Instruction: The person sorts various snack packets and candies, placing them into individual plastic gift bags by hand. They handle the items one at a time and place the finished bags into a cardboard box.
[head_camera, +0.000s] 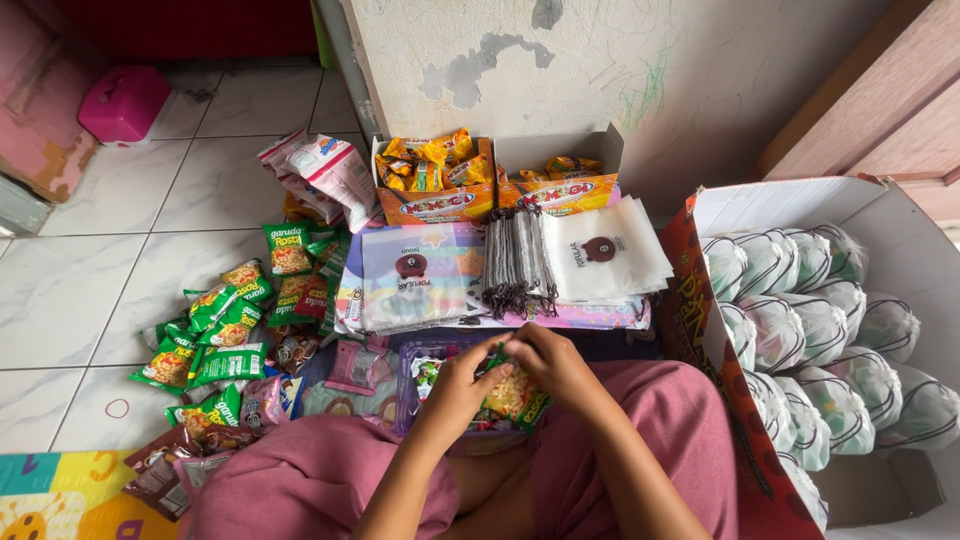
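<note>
Between the fingertips of both hands, left hand and right hand pinch a green snack packet over the clear plastic bag, apparently mid-packing; next needs sliding it inside.

We hold both forearms forward over our lap, elbows apart, wrists drawn together. Our left hand curls palm-down, fingers bent in a pinch. Our right hand meets it fingertip to fingertip, knuckles up, thumb tucked beneath and out of sight.
</note>
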